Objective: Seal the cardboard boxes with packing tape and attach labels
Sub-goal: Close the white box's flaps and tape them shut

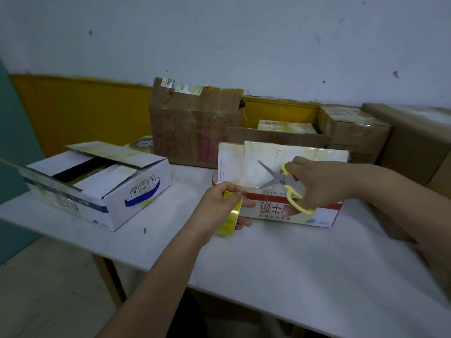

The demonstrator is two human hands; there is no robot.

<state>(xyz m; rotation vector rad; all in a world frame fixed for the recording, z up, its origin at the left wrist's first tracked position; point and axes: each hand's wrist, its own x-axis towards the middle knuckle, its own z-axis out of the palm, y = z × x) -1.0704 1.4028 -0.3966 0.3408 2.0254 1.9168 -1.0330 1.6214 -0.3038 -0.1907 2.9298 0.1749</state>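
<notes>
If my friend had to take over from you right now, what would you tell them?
Left hand: grips the yellow tape roll at the near left corner of the red and white box.
Right hand: holds the yellow scissors, blades open, over that box.
Done: the box's top flaps are closed and look shiny with tape.
Left: probably cut the tape free, though I cannot see the strip itself. I see no fresh label on this box.
The blue and white box on the left of the table has its flaps open and needs sealing.
</notes>
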